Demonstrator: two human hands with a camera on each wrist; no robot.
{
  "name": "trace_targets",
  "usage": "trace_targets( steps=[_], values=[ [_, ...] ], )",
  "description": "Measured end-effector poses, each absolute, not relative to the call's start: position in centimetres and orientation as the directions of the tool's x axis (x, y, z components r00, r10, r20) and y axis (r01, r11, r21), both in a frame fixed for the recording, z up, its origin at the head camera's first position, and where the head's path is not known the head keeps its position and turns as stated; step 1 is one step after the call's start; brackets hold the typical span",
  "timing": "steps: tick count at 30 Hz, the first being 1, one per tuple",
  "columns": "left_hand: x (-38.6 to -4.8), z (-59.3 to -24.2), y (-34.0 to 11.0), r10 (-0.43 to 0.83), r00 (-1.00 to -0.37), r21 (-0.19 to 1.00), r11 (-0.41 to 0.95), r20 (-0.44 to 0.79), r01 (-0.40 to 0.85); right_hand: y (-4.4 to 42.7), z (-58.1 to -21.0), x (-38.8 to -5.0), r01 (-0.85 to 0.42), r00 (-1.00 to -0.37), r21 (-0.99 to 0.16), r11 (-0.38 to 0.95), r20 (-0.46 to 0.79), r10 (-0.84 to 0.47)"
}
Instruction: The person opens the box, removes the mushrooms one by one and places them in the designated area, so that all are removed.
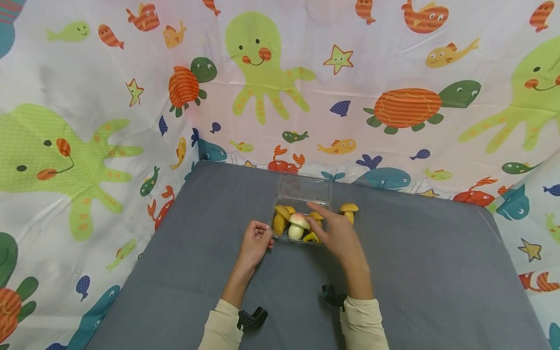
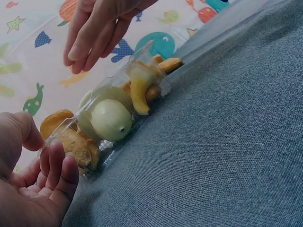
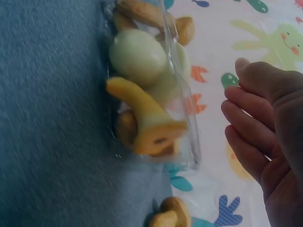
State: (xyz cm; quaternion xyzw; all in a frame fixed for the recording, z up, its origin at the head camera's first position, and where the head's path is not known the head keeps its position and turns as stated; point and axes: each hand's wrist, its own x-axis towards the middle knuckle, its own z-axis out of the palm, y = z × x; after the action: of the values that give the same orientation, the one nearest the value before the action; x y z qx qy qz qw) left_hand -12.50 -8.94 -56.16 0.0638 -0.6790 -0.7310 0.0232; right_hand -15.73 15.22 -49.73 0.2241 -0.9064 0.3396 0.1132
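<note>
A clear plastic box (image 1: 305, 188) with its hinged lid raised stands on the grey cloth. Inside lies a pale toy mushroom (image 1: 295, 231) with a pinkish cap, with several yellow mushrooms (image 1: 279, 224) around it. My left hand (image 1: 255, 241) pinches the box's left front corner between thumb and curled fingers. Above the box's right side hovers my right hand (image 1: 341, 238), its fingers loosely extended and holding nothing; in the right wrist view this hand (image 3: 270, 118) is apart from the box. One yellow mushroom (image 1: 349, 208) sits outside, just right of the box.
Grey cloth (image 1: 428, 272) covers the table. Behind and to both sides hangs a white curtain (image 1: 319, 112) printed with sea animals, meeting the table's back edge close behind the lid. Dark wrist mounts (image 1: 253, 318) are strapped at both sleeves.
</note>
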Motion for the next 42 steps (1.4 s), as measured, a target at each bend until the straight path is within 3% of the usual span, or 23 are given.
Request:
trace_targets(
  steps=[18,42],
  values=[
    [-12.4,-56.1,-9.1,-0.117,-0.99,0.994,-0.084,-0.074,-0.065,10.9,-50.9,-16.9,-0.541,-0.841,-0.506,0.672,0.337,-0.423],
    [-12.8,-56.0,-9.0,-0.105,-0.992,0.993,-0.102,-0.067,-0.057,8.5,-51.6,-17.7,-0.483,-0.876,-0.478,0.733,0.273,-0.399]
  ],
)
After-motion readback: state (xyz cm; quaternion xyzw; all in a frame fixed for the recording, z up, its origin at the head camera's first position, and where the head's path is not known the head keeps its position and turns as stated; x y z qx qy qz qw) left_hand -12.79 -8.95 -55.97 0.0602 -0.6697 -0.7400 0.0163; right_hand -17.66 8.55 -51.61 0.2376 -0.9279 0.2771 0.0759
